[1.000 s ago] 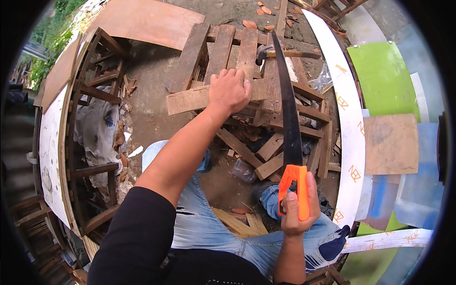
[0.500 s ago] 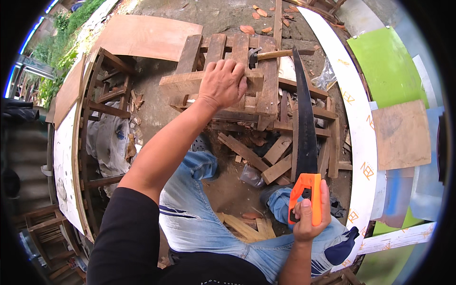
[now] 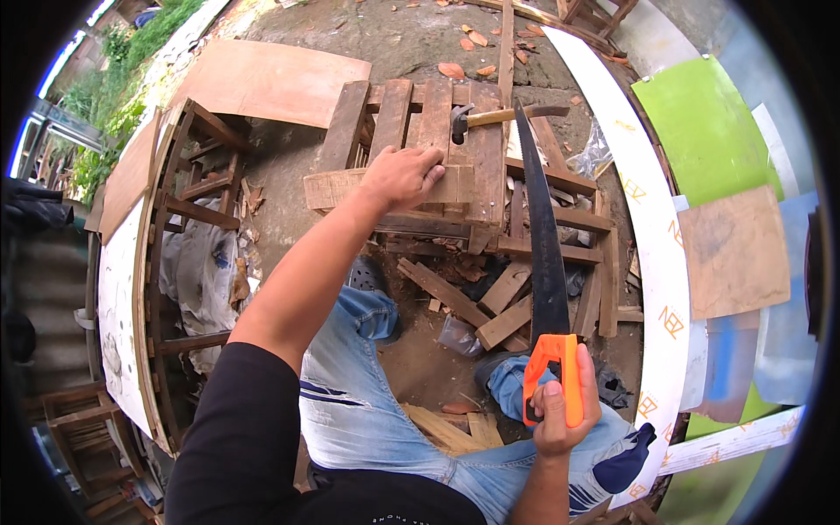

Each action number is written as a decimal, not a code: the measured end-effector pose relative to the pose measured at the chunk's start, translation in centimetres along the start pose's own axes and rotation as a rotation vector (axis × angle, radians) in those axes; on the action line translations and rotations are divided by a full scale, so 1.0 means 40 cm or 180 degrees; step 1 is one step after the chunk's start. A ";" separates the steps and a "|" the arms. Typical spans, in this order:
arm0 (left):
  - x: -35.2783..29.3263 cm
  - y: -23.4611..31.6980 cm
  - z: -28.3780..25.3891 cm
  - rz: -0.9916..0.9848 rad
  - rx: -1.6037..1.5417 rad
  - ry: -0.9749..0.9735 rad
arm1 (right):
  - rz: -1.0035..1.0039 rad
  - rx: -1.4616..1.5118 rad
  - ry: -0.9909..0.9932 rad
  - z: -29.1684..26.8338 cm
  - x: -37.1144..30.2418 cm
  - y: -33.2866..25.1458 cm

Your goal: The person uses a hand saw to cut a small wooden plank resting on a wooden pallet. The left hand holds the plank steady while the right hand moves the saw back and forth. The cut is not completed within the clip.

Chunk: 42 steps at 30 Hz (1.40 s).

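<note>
My left hand [image 3: 402, 179] is closed over a short wooden board [image 3: 334, 188], which lies crosswise at the near side of a slatted wooden stand [image 3: 392, 114]. Its thumb side faces right; the fingertips are partly hidden. In my right hand [image 3: 560, 424] is a handsaw [image 3: 548, 271], gripped by its orange handle. The black blade points up and away, to the right of the stand and clear of the board. A claw hammer [image 3: 499, 115] rests on the stand's right part, and the saw's tip overlaps its wooden handle in view.
Loose wood offcuts [image 3: 506, 322] lie below the stand, beside a wooden frame [image 3: 604, 280]. At left stands another wooden frame [image 3: 201, 210] with a white panel. A plywood sheet [image 3: 271, 83] lies at the far left. A long white board [image 3: 661, 262] curves along the right.
My left hand and the board have shifted slightly nearer on the stand, and the board's broad face shows more. The saw has moved slightly left and lower in view.
</note>
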<state>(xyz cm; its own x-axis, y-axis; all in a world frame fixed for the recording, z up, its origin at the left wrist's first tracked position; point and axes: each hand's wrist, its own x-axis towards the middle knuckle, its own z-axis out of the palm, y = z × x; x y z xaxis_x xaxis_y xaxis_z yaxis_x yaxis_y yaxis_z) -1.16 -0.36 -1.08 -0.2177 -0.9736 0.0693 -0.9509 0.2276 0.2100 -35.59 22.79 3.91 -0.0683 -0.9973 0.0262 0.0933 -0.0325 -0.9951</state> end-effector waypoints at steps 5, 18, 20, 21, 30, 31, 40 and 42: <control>-0.004 0.027 0.070 -0.0565 0.0319 0.0826 | 0.0202 -0.0624 -0.0159 0.040 -0.008 -0.002; -0.036 0.038 0.089 -0.0683 -0.0087 0.0961 | 0.0184 -0.0727 -0.0117 0.095 -0.032 0.013; -0.050 0.030 0.080 -0.0431 -0.0185 0.0838 | 0.0224 -0.0628 0.0009 0.087 -0.035 0.019; -0.057 0.028 0.074 -0.0330 -0.0198 0.0913 | 0.0234 -0.0595 0.0050 0.081 -0.035 0.023; -0.134 0.121 0.050 -0.0296 0.0054 0.1066 | 0.0126 -0.0722 -0.0026 0.047 -0.055 0.041; -0.138 0.128 0.052 -0.0294 0.0069 0.1116 | 0.0165 -0.0678 -0.0052 0.046 -0.057 0.039; -0.143 0.134 0.070 -0.0230 0.0067 0.1436 | -0.0063 -0.0854 -0.0284 0.052 -0.056 0.028; -0.143 0.135 0.070 -0.0223 0.0062 0.1441 | -0.0100 -0.0948 -0.0327 0.054 -0.056 0.028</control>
<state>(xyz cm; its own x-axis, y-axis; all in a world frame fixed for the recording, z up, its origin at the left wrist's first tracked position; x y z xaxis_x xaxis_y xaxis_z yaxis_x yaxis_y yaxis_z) -5.65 6.40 -3.08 -0.0387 -0.8787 0.4757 -0.9647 0.1569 0.2113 -33.20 24.86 2.96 0.0357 -0.9980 0.0519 -0.2032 -0.0581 -0.9774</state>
